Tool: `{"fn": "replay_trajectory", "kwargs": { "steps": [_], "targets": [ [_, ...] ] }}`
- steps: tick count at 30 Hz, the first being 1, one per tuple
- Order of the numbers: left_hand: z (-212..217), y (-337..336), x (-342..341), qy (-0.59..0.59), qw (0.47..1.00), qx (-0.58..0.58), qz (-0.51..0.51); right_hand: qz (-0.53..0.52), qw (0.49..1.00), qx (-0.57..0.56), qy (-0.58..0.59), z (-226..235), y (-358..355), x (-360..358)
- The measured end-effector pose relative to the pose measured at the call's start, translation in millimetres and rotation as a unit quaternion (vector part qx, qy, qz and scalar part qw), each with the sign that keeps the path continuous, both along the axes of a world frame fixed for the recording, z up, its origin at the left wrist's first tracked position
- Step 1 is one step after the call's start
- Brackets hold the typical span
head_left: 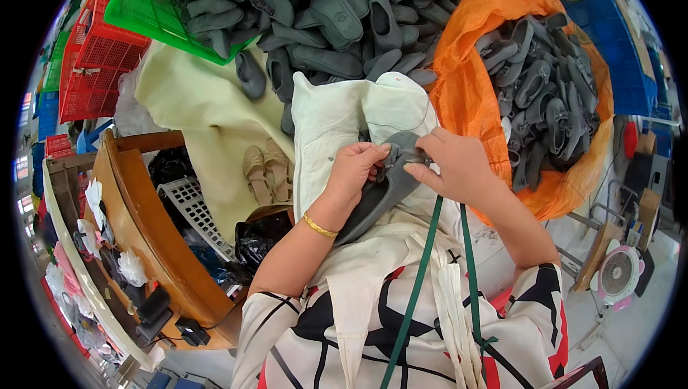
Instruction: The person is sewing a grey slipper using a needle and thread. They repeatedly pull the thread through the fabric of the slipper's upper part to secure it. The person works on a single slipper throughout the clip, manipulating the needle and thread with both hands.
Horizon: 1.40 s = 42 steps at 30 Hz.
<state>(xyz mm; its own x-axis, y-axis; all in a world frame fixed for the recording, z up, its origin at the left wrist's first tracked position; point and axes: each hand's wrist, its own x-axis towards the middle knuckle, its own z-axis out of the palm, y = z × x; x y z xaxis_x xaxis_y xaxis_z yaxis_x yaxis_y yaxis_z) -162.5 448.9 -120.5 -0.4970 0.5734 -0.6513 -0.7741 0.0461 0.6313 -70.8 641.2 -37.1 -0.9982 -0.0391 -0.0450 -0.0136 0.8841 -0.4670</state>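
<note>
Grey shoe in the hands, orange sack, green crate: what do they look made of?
Grey shoe: soft matte material, maybe felt or suede-like fabric; it bends under the fingers.
Orange sack: thin, crinkled, slightly shiny sheet, probably woven plastic.
Green crate: rigid moulded plastic, with lattice walls.

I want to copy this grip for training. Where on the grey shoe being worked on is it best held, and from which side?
Grip the grey shoe at its toe end, where both hands pinch it: left hand from the left, right hand from the right. The heel end points toward the body and rests on the lap, so the toe is the free end.
</note>
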Motion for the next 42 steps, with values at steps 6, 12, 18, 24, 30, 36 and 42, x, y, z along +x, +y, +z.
{"fn": "replay_trajectory", "kwargs": {
  "steps": [6,12,18,24,30,36,42],
  "targets": [
    [-0.2,0.0,-0.1,-0.005,1.0,0.002,0.0,-0.016,0.999,-0.028,0.025,-7.2,-12.9,0.5],
    [-2.5,-0.9,-1.2,-0.012,1.0,0.006,-0.015,-0.058,0.996,-0.057,0.03,-27.9,-27.6,-7.8],
    [-6.7,-4.0,-0.3,-0.01,1.0,0.016,-0.019,-0.167,0.966,-0.156,0.118,-27.2,-9.0,-26.2],
    [-5.5,-1.6,1.2,0.0,1.0,0.015,-0.019,-0.153,0.964,-0.219,0.01,-14.7,-1.2,-22.7],
    [-7.1,-6.2,8.5,0.026,0.998,0.057,-0.008,-0.063,0.978,-0.198,-0.023,-34.4,-11.4,-9.7],
    [1.8,-3.9,9.8,0.049,0.996,0.073,-0.024,-0.096,0.977,-0.186,0.043,-42.1,-18.5,-8.9],
    [-1.0,-9.5,4.0,0.023,0.994,0.098,-0.047,-0.087,0.979,-0.162,0.087,-44.9,-23.0,-10.8]
  ]
}}
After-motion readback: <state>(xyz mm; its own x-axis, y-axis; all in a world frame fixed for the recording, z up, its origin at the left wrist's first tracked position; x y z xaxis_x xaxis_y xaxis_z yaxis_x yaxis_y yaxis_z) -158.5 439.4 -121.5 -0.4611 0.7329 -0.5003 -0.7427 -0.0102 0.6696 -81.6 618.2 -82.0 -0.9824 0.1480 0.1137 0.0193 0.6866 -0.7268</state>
